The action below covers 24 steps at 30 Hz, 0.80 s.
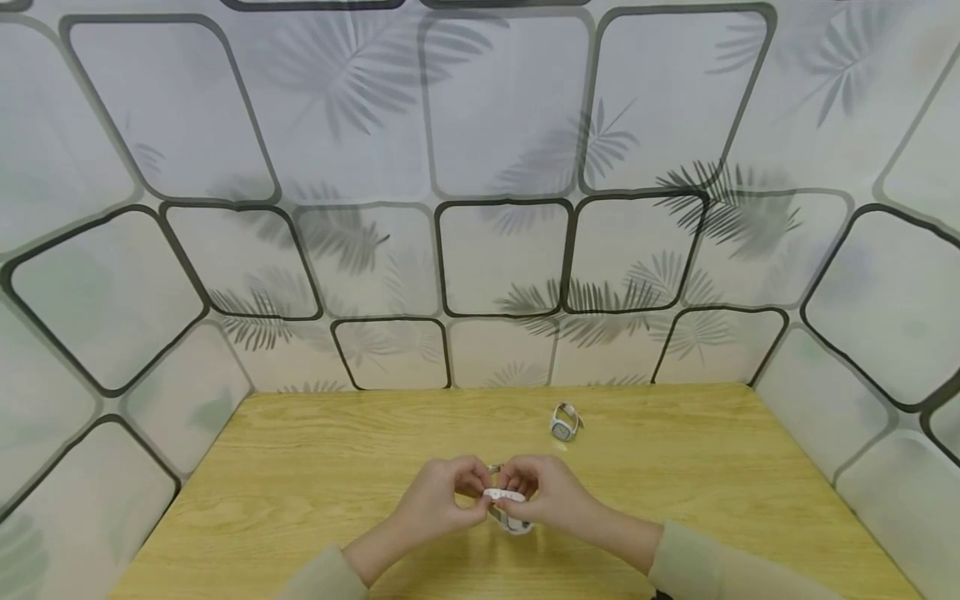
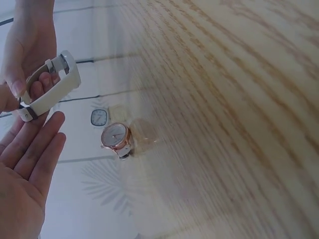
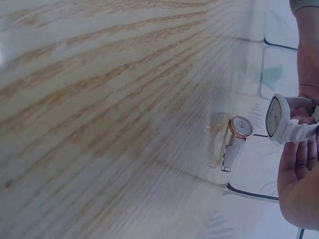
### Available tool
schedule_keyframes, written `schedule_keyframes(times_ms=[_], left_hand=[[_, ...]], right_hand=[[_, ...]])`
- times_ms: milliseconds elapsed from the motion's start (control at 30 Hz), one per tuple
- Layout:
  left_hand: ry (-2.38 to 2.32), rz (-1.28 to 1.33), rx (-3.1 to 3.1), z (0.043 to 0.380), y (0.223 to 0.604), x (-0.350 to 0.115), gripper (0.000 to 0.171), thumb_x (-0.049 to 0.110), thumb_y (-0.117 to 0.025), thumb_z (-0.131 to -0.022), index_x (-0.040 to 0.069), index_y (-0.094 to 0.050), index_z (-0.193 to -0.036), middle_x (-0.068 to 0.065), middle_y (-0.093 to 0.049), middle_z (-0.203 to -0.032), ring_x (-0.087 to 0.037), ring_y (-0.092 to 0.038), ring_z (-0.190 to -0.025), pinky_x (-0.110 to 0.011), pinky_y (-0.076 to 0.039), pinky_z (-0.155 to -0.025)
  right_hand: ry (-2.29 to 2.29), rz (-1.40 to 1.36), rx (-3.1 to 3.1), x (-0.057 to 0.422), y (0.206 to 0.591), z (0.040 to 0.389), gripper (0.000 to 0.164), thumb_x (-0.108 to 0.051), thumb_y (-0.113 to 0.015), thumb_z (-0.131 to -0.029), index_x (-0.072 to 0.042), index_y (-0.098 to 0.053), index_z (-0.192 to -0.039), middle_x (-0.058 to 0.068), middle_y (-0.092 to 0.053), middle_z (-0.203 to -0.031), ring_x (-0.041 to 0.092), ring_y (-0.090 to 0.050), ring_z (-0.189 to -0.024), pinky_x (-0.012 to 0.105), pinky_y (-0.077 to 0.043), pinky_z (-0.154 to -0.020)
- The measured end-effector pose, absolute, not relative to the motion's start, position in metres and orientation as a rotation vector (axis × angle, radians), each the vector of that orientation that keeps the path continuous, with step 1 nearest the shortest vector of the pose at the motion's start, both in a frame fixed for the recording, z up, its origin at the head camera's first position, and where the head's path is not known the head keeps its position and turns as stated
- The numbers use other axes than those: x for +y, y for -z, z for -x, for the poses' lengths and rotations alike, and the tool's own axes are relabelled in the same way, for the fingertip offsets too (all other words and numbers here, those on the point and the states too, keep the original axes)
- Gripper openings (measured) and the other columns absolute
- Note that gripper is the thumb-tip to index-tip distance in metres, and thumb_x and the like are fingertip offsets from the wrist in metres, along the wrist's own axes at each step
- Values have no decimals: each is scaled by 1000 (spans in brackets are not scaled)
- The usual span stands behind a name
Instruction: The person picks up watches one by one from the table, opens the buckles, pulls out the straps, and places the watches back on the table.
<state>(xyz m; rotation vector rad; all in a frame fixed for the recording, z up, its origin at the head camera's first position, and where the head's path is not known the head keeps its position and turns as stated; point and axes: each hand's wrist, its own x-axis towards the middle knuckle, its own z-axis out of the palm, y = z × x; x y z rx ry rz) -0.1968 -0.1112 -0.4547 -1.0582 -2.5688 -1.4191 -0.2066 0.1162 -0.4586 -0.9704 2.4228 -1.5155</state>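
Note:
A white wristwatch is held up between both hands, its white strap (image 1: 504, 495) bent into a loop and its round case (image 3: 277, 118) hanging below the fingers. My left hand (image 1: 450, 497) pinches the strap from the left; in the left wrist view its lower fingers (image 2: 37, 154) extend loosely under the strap (image 2: 50, 99). From the other side my right hand (image 1: 551, 497) pinches the strap between thumb and fingers, close to the left fingertips. In the right wrist view the right hand's fingers (image 3: 301, 157) lie beneath the loop. The fingertips partly hide the strap ends.
On the wooden table (image 1: 337, 442) behind the hands stands a watch with a squared face (image 1: 561, 430). Nearer, a rose-gold watch (image 2: 115, 137) with a light strap rests just beyond the hands, mostly hidden in the head view. Patterned curtain walls (image 1: 502, 258) enclose the table's back and sides.

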Motion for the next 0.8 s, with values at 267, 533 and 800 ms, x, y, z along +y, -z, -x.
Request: schedule_keyframes(times_ms=[267, 533, 800], left_hand=[[1375, 1061, -2610, 198, 453, -111, 11, -2, -75, -88, 8, -75, -94, -6, -82, -90, -1, -76, -82, -23, -65, -80], [1421, 1045, -2581, 200, 454, -111, 13, -3, -74, -87, 8, -75, -94, -8, -82, -91, -2, -76, -81, -27, -66, -77], [1481, 1089, -2553, 198, 452, -113, 13, -4, -73, -90, 6, -74, -98, -11, -82, -95, -9, -79, -85, -28, -67, -76]], right_hand=[[1508, 961, 2415, 118, 458, 205, 11, -7, -81, -91, 0, -73, -95, 8, -73, -85, -5, -59, -75, 16, -57, -67], [1525, 960, 2429, 114, 456, 205, 10, -8, -80, -92, -2, -74, -96, 8, -73, -85, -5, -58, -74, 16, -56, -66], [1556, 991, 2418, 113, 453, 203, 10, -5, -79, -90, 0, -73, -95, 11, -72, -84, -6, -57, -73, 15, -56, -64]])
